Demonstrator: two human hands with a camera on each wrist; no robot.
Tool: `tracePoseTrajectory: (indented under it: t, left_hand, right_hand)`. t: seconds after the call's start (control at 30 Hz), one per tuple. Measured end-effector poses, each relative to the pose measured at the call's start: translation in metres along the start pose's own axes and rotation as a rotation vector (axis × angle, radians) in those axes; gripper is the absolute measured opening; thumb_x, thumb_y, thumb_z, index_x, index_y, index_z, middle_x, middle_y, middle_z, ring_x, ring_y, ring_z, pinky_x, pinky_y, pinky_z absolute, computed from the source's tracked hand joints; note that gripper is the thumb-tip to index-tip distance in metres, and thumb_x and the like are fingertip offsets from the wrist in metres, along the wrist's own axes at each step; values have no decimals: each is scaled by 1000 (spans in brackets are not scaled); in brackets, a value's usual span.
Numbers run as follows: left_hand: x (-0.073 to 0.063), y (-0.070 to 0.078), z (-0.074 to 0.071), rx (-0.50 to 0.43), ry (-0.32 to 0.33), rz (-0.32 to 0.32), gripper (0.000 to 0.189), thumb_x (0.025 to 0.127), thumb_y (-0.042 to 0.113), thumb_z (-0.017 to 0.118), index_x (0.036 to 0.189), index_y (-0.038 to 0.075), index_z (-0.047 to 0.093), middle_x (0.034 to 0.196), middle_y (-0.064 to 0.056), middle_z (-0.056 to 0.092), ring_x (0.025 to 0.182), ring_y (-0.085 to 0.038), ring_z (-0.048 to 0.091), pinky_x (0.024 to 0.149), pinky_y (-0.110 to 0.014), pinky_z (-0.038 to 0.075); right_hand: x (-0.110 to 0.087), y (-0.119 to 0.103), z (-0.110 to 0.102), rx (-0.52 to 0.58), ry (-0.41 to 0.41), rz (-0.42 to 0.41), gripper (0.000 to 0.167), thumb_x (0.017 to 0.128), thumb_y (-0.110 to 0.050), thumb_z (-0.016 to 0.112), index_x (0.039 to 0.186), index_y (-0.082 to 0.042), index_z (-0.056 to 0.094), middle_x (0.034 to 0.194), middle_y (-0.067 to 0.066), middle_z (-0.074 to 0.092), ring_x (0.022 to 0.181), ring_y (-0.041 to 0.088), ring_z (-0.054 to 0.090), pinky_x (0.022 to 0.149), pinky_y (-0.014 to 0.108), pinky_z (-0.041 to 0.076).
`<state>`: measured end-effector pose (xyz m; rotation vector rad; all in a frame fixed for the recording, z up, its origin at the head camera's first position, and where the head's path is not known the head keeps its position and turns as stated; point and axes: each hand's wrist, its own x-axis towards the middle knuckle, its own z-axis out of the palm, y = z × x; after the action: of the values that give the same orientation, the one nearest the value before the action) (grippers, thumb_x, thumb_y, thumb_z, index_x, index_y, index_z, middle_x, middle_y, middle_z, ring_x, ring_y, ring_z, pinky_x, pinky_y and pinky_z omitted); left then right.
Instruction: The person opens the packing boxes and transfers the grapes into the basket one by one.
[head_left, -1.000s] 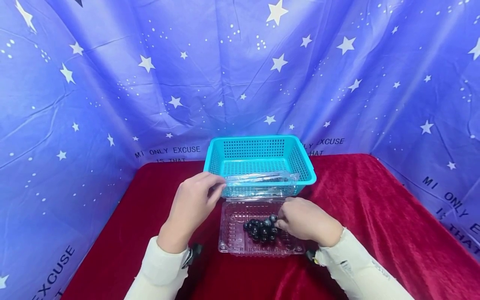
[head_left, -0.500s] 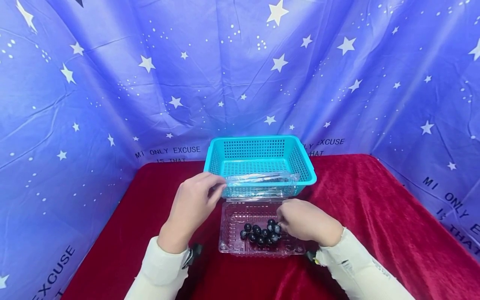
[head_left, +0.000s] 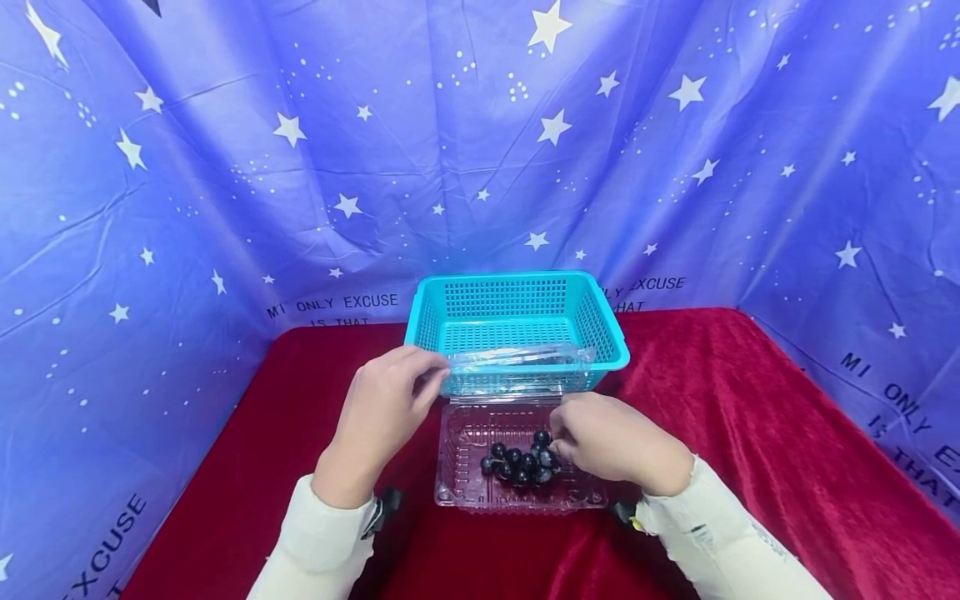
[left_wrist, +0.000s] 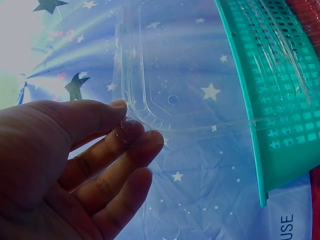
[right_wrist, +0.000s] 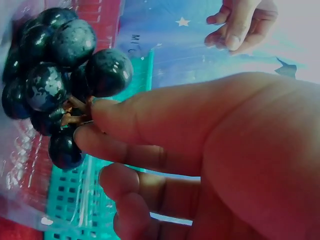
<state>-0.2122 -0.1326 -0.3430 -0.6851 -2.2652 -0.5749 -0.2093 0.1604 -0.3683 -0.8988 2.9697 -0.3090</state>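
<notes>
A bunch of dark grapes (head_left: 521, 465) lies in the base of a clear plastic clamshell box (head_left: 465, 492). My right hand (head_left: 618, 442) pinches the brown stem (right_wrist: 75, 119) of the bunch between thumb and forefinger, at its right end. The other fingers of that hand are bent beneath, as the right wrist view shows. My left hand (head_left: 390, 408) pinches a corner of the raised clear lid (left_wrist: 170, 95) between thumb and fingertips. The lid stands up behind the base, in front of the basket.
Behind the box stands a turquoise plastic basket (head_left: 618, 350) with perforated walls. Everything rests on a red velvet cloth (head_left: 720, 400). A blue curtain with white stars (head_left: 480, 125) hangs around the back and sides.
The grape bunch has spread out and settled lower in the box base. The right hand drew slightly off, then came back to the stem. The left hand keeps its hold on the lid.
</notes>
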Motion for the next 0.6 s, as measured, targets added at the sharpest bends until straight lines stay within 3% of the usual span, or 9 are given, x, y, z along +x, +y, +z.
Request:
tracePoseTrajectory:
  t: [0.6]
  left_hand:
    - [0,-1,0,-2,23,27,8,90,12,81,97,15,81,87,3,75,68,-8,62,60,-25,54]
  right_hand:
    - [-10,-10,-10,-82,136,-95,9,88,-23,81,83,-24,73,80,-15,54,72,-1,51,67,25,51]
